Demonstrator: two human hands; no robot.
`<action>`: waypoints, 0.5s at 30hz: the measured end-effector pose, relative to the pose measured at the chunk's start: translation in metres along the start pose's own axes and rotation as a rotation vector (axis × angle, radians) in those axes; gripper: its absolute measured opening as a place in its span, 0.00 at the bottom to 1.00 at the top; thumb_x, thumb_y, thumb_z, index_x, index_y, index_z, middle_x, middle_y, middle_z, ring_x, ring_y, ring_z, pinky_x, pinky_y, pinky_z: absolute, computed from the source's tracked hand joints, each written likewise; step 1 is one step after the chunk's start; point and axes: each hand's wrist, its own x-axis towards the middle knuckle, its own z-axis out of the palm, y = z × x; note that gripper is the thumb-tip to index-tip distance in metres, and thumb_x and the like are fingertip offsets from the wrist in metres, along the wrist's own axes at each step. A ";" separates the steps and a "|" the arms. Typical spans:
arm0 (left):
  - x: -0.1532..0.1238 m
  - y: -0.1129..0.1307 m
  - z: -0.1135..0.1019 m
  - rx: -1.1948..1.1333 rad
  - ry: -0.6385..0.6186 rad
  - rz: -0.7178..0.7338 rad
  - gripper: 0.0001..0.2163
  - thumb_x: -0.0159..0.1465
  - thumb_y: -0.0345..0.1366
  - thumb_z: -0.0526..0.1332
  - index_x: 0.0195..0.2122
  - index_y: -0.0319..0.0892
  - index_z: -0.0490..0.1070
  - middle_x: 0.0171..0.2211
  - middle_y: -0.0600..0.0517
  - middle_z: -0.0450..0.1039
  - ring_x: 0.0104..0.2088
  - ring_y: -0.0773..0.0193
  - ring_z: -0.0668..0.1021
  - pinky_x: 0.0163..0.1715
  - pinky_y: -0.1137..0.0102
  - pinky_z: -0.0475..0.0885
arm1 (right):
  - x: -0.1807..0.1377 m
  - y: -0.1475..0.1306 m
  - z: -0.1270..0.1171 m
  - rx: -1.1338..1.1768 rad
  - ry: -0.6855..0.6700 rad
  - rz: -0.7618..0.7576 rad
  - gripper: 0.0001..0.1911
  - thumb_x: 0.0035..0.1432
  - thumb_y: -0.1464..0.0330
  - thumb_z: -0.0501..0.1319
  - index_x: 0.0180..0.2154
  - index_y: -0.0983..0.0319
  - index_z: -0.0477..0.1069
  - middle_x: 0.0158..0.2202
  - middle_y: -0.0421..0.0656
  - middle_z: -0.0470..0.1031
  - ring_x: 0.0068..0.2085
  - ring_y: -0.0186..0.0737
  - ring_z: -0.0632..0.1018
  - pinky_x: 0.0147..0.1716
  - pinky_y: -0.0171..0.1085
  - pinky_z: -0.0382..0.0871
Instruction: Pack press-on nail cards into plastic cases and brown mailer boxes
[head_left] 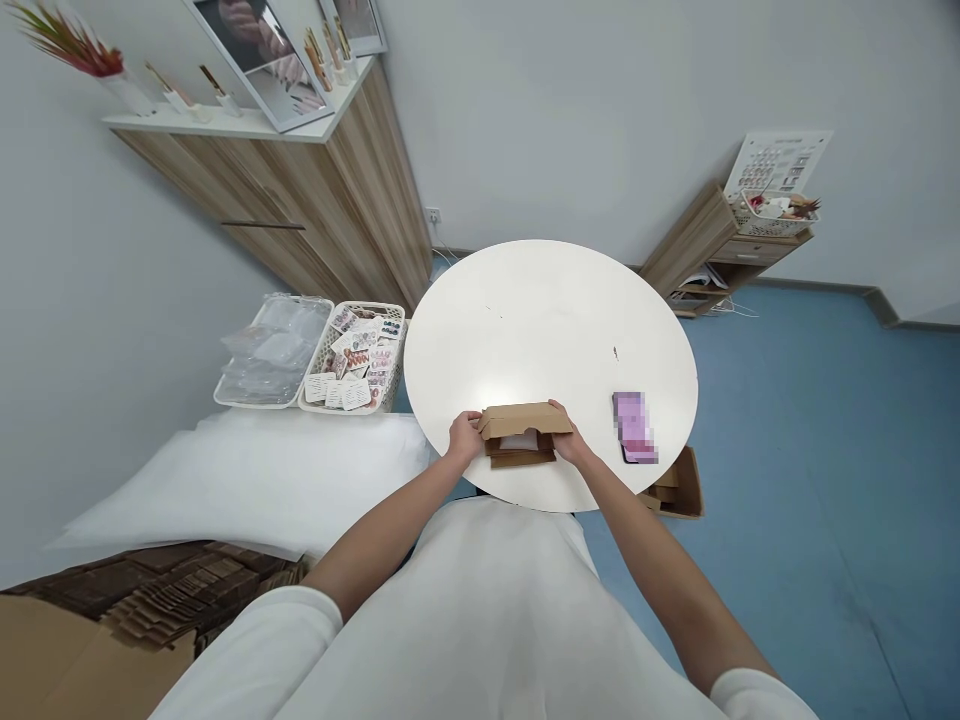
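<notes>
Cardboard box [526,418] sits between left hand [466,438] and right hand [568,440], both clamped on its opposite ends, at the tabletop [547,320] near edge.

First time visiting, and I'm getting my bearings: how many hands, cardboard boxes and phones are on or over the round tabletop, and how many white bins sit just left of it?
Left hand plus right hand: 2
Cardboard box, between the hands: 1
Phone: 1
White bins, holding clear bags and cards: 2
Total: 6
</notes>
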 end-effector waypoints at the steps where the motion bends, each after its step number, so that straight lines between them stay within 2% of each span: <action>1: -0.001 0.000 0.002 -0.018 0.013 0.000 0.14 0.47 0.26 0.60 0.36 0.40 0.64 0.36 0.47 0.72 0.35 0.61 0.74 0.32 0.69 0.68 | 0.001 0.001 0.000 0.011 -0.002 0.003 0.30 0.51 0.62 0.53 0.56 0.50 0.48 0.53 0.40 0.61 0.52 0.41 0.64 0.50 0.42 0.59; 6: -0.003 -0.003 0.009 -0.100 0.070 0.010 0.14 0.45 0.25 0.61 0.35 0.40 0.65 0.31 0.50 0.71 0.32 0.62 0.74 0.30 0.70 0.68 | 0.005 0.004 0.002 0.102 0.033 0.018 0.30 0.51 0.63 0.54 0.56 0.52 0.50 0.52 0.42 0.62 0.50 0.41 0.66 0.48 0.43 0.61; 11: -0.001 -0.005 0.013 -0.143 0.099 0.049 0.16 0.44 0.25 0.61 0.36 0.39 0.66 0.28 0.52 0.70 0.29 0.65 0.73 0.31 0.69 0.69 | 0.005 0.002 0.003 0.069 0.079 0.041 0.27 0.51 0.63 0.55 0.54 0.53 0.54 0.53 0.43 0.61 0.50 0.42 0.66 0.48 0.44 0.61; 13: 0.002 -0.004 0.012 -0.148 0.110 0.070 0.16 0.44 0.23 0.60 0.36 0.39 0.66 0.29 0.52 0.69 0.30 0.66 0.73 0.33 0.68 0.68 | 0.005 -0.001 0.002 0.045 0.084 0.064 0.25 0.52 0.63 0.53 0.53 0.53 0.55 0.53 0.43 0.61 0.49 0.42 0.66 0.48 0.44 0.62; 15: 0.004 -0.004 0.011 -0.132 0.119 0.115 0.13 0.45 0.23 0.59 0.33 0.40 0.68 0.34 0.51 0.68 0.34 0.65 0.72 0.37 0.68 0.68 | 0.007 -0.005 0.001 0.021 0.078 0.077 0.23 0.53 0.62 0.52 0.52 0.53 0.56 0.51 0.43 0.63 0.48 0.42 0.67 0.47 0.44 0.63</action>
